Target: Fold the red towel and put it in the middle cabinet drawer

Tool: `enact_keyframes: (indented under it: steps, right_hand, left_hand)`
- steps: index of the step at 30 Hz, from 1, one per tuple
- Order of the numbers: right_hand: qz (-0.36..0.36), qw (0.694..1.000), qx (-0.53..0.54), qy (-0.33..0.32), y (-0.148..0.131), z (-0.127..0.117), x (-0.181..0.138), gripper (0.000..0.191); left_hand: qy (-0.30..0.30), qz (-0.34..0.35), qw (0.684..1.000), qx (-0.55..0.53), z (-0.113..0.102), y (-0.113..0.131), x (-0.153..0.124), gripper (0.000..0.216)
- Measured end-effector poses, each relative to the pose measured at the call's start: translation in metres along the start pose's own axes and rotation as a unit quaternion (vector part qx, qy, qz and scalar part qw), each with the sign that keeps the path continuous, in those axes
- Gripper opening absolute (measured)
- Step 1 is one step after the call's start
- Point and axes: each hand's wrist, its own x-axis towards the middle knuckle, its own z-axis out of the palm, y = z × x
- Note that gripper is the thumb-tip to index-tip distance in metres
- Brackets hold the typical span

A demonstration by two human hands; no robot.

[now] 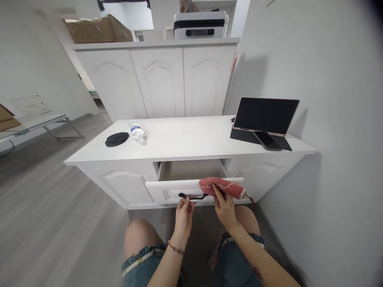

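In front of me a white drawer (pixel 170 185) is pulled out of the cabinet, and the part of its inside that shows looks bare. The fingers of my left hand (pixel 184 213) are closed on the black drawer handle (pixel 195 197). My right hand (pixel 225 207) grips a soft red cloth item (pixel 223 185) with a pale pattern. A thin cord or stem sticks out of its right end. This item lies across the right part of the drawer front, partly covered by my fingers; I cannot tell its exact kind.
On the white cabinet top (pixel 185 137) lie a water bottle (pixel 137 130) and a black flat round object (pixel 117 139) at left. A tablet (pixel 265 115) stands at right, with a phone (pixel 267 141) before it. A wall (pixel 338 119) bounds the right side.
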Motion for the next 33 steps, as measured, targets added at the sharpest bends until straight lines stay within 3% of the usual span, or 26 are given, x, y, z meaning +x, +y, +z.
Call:
enact_keyframes:
  steps: [11, 17, 26, 33]
  right_hand:
    - [-0.088, 0.981, -0.027, -0.169, -0.052, 0.004, 0.026, 0.054]
    - [-0.117, 0.959, 0.010, -0.257, -0.077, 0.006, 0.038, 0.038]
    - [-0.202, 0.937, 0.057, -0.280, -0.090, 0.009, 0.042, 0.022]
    - [-0.163, 0.950, 0.025, -0.264, -0.090, 0.014, 0.039, 0.026]
  left_hand:
    - [-0.020, 0.013, 1.000, -0.002, -0.003, -0.003, 0.002, 0.027]
    - [-0.021, 0.015, 1.000, 0.006, -0.008, -0.006, 0.005, 0.027]
    - [-0.012, 0.062, 0.998, -0.007, -0.011, -0.011, 0.004, 0.019]
    - [-0.028, 0.026, 0.999, 0.016, -0.014, -0.010, 0.004, 0.023]
